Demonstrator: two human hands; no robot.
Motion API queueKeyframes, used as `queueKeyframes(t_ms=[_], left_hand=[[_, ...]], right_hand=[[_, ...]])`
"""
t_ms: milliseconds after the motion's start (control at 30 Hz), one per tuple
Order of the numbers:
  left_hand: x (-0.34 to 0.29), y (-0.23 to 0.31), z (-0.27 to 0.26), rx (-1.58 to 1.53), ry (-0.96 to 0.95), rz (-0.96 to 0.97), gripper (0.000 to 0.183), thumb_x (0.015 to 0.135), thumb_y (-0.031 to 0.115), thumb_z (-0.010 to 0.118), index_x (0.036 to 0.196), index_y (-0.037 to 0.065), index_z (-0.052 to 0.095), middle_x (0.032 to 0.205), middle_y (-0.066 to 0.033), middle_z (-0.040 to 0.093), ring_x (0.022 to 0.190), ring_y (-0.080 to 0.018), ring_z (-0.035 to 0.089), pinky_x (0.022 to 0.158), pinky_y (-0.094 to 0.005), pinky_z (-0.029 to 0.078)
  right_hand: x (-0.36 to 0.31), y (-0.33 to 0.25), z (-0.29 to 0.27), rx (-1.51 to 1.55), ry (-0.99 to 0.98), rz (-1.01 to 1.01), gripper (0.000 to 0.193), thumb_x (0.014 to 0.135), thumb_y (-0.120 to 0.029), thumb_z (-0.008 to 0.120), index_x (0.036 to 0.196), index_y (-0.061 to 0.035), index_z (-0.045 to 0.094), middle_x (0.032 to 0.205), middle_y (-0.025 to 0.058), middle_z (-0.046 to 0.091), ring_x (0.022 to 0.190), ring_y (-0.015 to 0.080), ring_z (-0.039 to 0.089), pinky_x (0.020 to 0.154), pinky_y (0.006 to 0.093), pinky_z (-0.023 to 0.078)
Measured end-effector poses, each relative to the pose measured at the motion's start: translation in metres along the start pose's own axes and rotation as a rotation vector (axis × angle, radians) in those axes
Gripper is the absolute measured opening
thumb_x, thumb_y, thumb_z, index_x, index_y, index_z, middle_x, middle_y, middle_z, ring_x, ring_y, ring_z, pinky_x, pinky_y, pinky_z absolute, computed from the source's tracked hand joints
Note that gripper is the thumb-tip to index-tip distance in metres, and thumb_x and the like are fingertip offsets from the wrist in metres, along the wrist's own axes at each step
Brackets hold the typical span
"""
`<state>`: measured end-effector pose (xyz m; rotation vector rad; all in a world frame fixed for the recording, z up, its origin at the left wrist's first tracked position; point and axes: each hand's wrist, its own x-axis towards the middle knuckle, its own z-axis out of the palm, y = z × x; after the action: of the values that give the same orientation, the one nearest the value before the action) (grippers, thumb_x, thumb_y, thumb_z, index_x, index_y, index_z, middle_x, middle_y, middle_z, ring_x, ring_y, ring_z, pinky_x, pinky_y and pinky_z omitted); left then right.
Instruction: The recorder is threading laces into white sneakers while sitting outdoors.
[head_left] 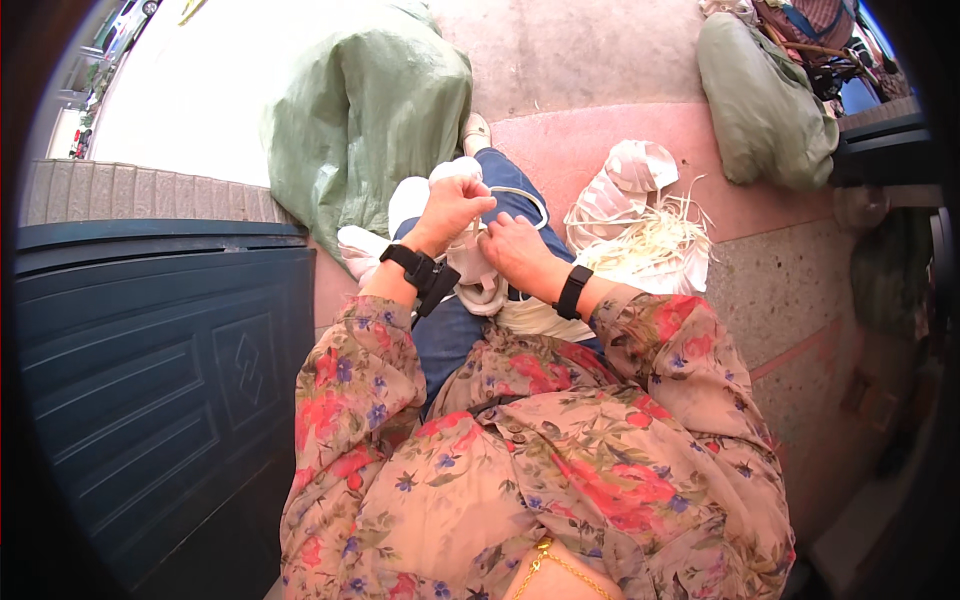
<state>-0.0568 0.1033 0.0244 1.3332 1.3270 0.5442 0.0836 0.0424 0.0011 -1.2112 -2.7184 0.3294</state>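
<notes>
Floral sleeves [520,450] fill the near view, and above them, over the lap in jeans [455,335], the left hand [455,207] and right hand [512,250] sit close together, both pinched shut on a white cloth piece [478,278] with a thin white cord [528,196] looping off it. Beside the right knee lies a pile of white pieces [625,195] with pale straw-like strips [660,235], green sacks [365,120] behind; the cord could, I judge, snag or slip from so tight a pinch.

A crumpled white cloth piece [478,270] with a thin looping cord [528,196] lies on the lap.
</notes>
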Motion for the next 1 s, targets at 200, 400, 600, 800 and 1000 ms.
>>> queueKeyframes(t_ms=[200, 400, 600, 800, 1000], left_hand=[[0.014, 0.020, -0.005, -0.150, -0.086, -0.108, 0.018, 0.071, 0.007, 0.068, 0.086, 0.000, 0.061, 0.075, -0.0021, 0.060, 0.065, -0.0068, 0.053, 0.059, -0.0195, 0.043], [0.019, 0.023, 0.003, -0.083, -0.168, -0.133, 0.020, 0.070, 0.005, 0.068, 0.088, 0.001, 0.060, 0.076, -0.0007, 0.059, 0.067, -0.0069, 0.053, 0.059, -0.0197, 0.044], [0.023, 0.002, 0.019, 0.335, -0.281, 0.019, 0.030, 0.062, 0.014, 0.069, 0.088, 0.000, 0.062, 0.078, -0.0120, 0.063, 0.075, -0.0210, 0.060, 0.068, -0.0300, 0.046], [-0.010, -0.004, -0.012, 0.554, 0.031, 0.247, 0.016, 0.076, 0.009, 0.054, 0.088, 0.002, 0.061, 0.082, -0.0130, 0.062, 0.080, -0.0307, 0.059, 0.072, -0.0377, 0.046], [-0.063, -0.031, -0.038, 0.693, 0.047, 0.226, 0.024, 0.076, 0.003, 0.049, 0.098, 0.006, 0.057, 0.085, -0.0126, 0.058, 0.088, -0.0310, 0.049, 0.079, -0.0371, 0.040]], right_hand=[[-0.004, 0.010, -0.014, 0.052, 0.144, -0.108, 0.005, 0.064, -0.013, 0.056, 0.068, -0.0107, 0.058, 0.078, 0.0043, 0.050, 0.081, 0.0186, 0.048, 0.063, 0.0317, 0.036], [-0.010, -0.013, -0.083, 0.387, 0.535, -0.328, 0.010, 0.065, -0.008, 0.054, 0.075, -0.0096, 0.052, 0.072, 0.0036, 0.044, 0.075, 0.0207, 0.048, 0.066, 0.0309, 0.038], [-0.016, 0.020, -0.214, 0.451, 1.094, -0.101, 0.012, 0.072, -0.001, 0.066, 0.082, -0.0003, 0.059, 0.076, 0.0076, 0.053, 0.061, 0.0154, 0.051, 0.053, 0.0242, 0.041], [-0.027, 0.035, -0.217, 0.509, 1.243, -0.011, 0.011, 0.079, -0.005, 0.061, 0.086, 0.0021, 0.057, 0.083, 0.0056, 0.054, 0.071, 0.0112, 0.049, 0.065, 0.0216, 0.040], [-0.032, 0.049, -0.223, 0.639, 1.300, 0.041, 0.012, 0.083, -0.006, 0.057, 0.090, 0.0038, 0.055, 0.087, 0.0052, 0.053, 0.078, 0.0114, 0.050, 0.073, 0.0218, 0.040]])
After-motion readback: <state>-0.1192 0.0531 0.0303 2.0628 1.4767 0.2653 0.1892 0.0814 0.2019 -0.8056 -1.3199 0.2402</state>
